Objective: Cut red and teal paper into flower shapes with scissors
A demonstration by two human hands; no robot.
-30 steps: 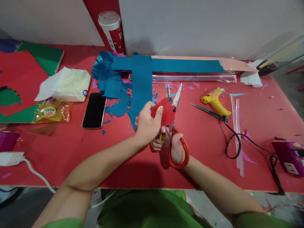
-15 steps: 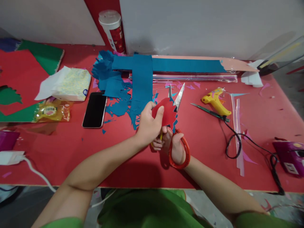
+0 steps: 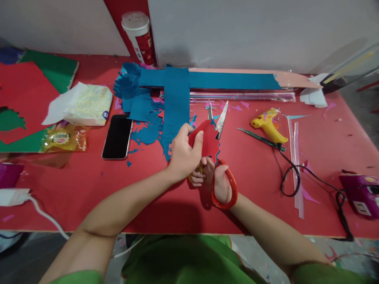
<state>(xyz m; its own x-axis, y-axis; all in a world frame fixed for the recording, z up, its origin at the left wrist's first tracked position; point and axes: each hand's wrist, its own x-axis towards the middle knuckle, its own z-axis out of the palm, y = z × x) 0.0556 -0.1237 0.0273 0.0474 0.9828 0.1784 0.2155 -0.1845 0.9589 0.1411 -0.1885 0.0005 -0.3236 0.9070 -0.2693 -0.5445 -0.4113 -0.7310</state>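
My left hand (image 3: 184,154) pinches a small red paper shape (image 3: 209,141) with a jagged, blue-backed edge, holding it above the red table (image 3: 254,173). My right hand (image 3: 215,182) grips red-handled scissors (image 3: 221,169), fingers through the loops. The two silver blades (image 3: 218,116) stand apart in a V, pointing away from me, with the paper's right edge between them. Both hands meet at the table's centre, just in front of a heap of blue paper scraps (image 3: 148,118).
A black phone (image 3: 117,136), tissue pack (image 3: 83,105) and yellow snack bag (image 3: 63,140) lie to the left. A yellow glue gun (image 3: 268,125) with black cord, glue sticks (image 3: 296,157) and a purple device (image 3: 359,195) sit right. A long blue and pink paper strip (image 3: 233,80) and cup (image 3: 138,36) stand behind.
The scissor blades and the red shape shifted slightly; the paper has turned a little in my left hand and its jagged right edge shows more. Both hands stay in place.
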